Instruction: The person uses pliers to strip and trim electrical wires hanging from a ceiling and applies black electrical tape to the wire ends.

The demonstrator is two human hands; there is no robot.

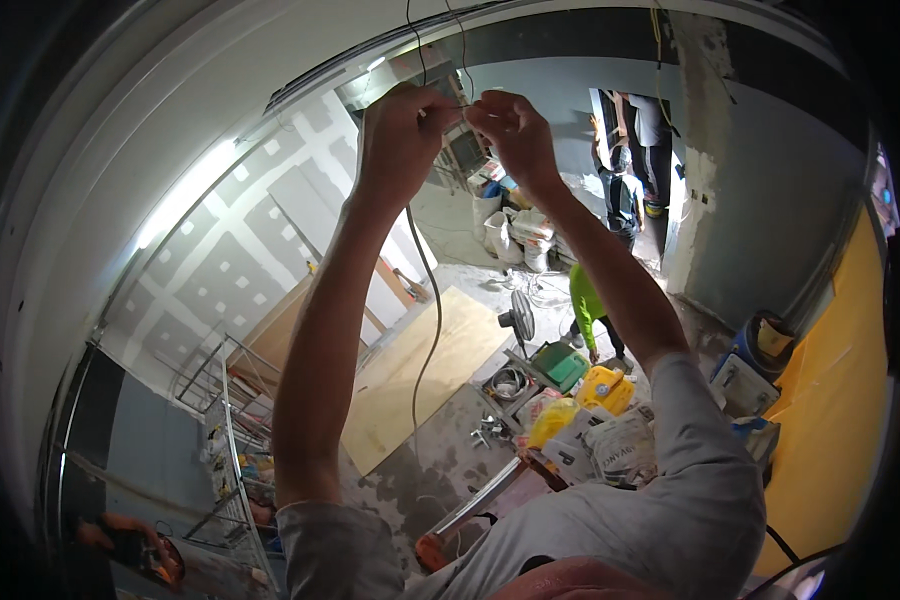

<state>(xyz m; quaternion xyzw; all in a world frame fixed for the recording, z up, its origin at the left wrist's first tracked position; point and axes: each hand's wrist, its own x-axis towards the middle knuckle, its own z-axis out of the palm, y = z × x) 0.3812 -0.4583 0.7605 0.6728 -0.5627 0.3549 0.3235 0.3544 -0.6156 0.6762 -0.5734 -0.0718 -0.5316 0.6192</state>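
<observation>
Both my arms are raised toward the ceiling opening, with the hands close together. My left hand [402,125] is closed, thumb and fingers pinching a thin wire [461,107]. Facing it, my right hand [513,132] pinches at the same short stretch of wire, its fingers curled. One dark cable [416,40] comes down from above behind my left hand, and a thinner one [463,50] drops toward my right fingertips. Below my left wrist a dark cable [438,300] hangs toward the floor. The fingertips hide the wire's ends.
Far below lie a plywood sheet [430,370], a standing fan [518,316], a green box [559,366], a yellow case [606,389] and white sacks [535,235]. A person in a bright green top [587,305] bends there; another stands near the doorway [622,195]. Metal scaffolding [232,440] rises left.
</observation>
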